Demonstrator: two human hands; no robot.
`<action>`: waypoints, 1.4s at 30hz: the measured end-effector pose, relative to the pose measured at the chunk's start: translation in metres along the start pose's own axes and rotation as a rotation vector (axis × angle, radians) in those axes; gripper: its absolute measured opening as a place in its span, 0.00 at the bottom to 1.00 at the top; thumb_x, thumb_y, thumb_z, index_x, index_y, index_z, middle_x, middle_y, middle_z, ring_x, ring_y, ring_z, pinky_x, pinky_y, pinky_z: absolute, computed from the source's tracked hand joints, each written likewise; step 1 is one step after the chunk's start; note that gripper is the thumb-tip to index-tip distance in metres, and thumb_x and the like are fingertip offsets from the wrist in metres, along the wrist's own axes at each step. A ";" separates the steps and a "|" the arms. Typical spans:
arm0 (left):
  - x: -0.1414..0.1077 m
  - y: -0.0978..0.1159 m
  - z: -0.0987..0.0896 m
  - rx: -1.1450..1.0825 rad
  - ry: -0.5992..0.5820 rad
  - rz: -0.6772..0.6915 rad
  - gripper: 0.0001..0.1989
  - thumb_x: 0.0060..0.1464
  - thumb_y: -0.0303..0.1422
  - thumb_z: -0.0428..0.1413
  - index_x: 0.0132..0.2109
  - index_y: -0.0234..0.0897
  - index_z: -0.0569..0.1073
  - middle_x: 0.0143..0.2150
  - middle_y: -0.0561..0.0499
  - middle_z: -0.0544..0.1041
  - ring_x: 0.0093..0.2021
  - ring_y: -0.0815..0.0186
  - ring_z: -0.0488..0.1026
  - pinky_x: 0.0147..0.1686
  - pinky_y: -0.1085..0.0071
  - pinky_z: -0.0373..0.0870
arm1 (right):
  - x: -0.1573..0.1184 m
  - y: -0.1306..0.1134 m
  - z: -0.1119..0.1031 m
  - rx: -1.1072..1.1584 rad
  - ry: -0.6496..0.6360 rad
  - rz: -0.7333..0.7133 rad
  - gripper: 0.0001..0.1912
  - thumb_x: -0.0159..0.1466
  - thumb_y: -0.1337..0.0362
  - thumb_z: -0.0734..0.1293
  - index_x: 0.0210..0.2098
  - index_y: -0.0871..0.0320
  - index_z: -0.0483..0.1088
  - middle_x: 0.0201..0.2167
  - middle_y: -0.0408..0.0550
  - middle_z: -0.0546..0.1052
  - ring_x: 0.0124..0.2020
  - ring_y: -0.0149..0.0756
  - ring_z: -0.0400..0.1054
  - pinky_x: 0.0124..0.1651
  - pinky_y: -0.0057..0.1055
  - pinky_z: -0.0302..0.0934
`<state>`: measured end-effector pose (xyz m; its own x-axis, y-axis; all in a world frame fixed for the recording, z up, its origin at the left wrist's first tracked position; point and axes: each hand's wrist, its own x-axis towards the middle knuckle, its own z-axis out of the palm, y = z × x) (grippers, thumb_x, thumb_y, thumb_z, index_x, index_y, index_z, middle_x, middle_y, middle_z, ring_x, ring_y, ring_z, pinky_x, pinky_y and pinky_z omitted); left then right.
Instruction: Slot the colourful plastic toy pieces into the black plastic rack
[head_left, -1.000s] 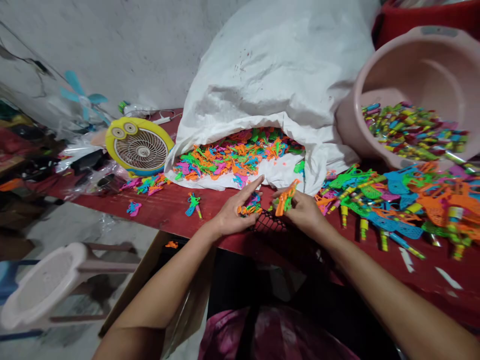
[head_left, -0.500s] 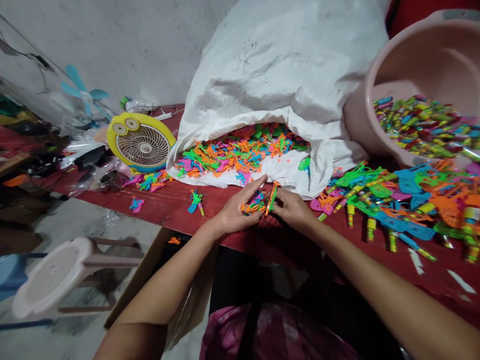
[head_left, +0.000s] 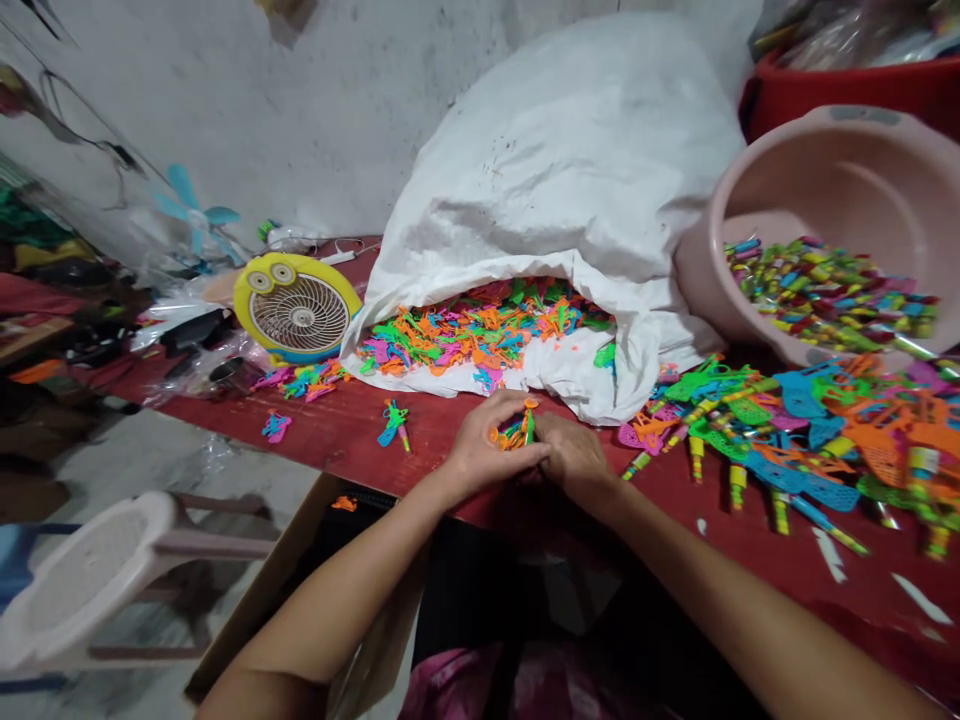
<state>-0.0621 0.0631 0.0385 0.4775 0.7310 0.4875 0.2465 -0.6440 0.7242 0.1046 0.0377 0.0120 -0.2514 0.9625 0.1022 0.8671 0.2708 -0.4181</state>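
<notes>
My left hand [head_left: 486, 445] curls around several small plastic toy pieces [head_left: 511, 436], mostly orange with some green. Against it, fingers bent, is my right hand [head_left: 574, 455]; it grips a green and orange piece at the left thumb and fingertips, partly hidden by the hands. Both hands are above the front edge of the red table [head_left: 442, 425]. Just behind them lies the mouth of a white sack [head_left: 570, 380], full of similar orange, green, blue and pink pieces [head_left: 450, 335]. One green and blue piece with a yellow stick [head_left: 394, 425] lies left of my hands.
A pink tub [head_left: 709, 220] of colourful wrapped tubes [head_left: 832, 300] stands right. Before it is a pile of netted plastic toys with tubes [head_left: 802, 420]. A yellow fan [head_left: 300, 310] stands left. Below are a stool [head_left: 105, 570] and a cardboard box [head_left: 262, 600].
My hands have drawn together, and the right fingers now close in against the left hand. The upright orange and green piece is now mostly covered. The view has tilted upward slightly.
</notes>
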 end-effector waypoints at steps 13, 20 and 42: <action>-0.002 -0.006 0.011 0.114 0.058 -0.015 0.07 0.52 0.26 0.58 0.39 0.37 0.79 0.43 0.48 0.79 0.45 0.63 0.76 0.47 0.69 0.73 | -0.004 -0.017 -0.002 -0.015 -0.036 0.111 0.14 0.70 0.66 0.56 0.42 0.56 0.73 0.41 0.54 0.79 0.41 0.42 0.73 0.37 0.34 0.58; -0.001 -0.002 0.011 0.115 0.078 -0.061 0.07 0.54 0.28 0.56 0.38 0.38 0.79 0.40 0.49 0.79 0.43 0.64 0.77 0.45 0.69 0.74 | -0.014 -0.014 -0.001 0.024 0.049 0.107 0.12 0.68 0.64 0.59 0.41 0.51 0.74 0.39 0.53 0.79 0.41 0.46 0.74 0.39 0.38 0.64; -0.005 0.001 0.021 0.101 0.204 -0.138 0.05 0.52 0.26 0.56 0.34 0.37 0.78 0.39 0.50 0.79 0.40 0.65 0.78 0.44 0.69 0.74 | -0.078 0.098 -0.058 -0.651 0.188 -0.012 0.21 0.67 0.72 0.56 0.58 0.57 0.68 0.50 0.57 0.72 0.43 0.46 0.62 0.42 0.38 0.52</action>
<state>-0.0465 0.0543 0.0261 0.2563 0.8374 0.4827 0.3858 -0.5465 0.7433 0.2348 -0.0103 0.0155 -0.2347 0.9297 0.2837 0.9617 0.1797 0.2067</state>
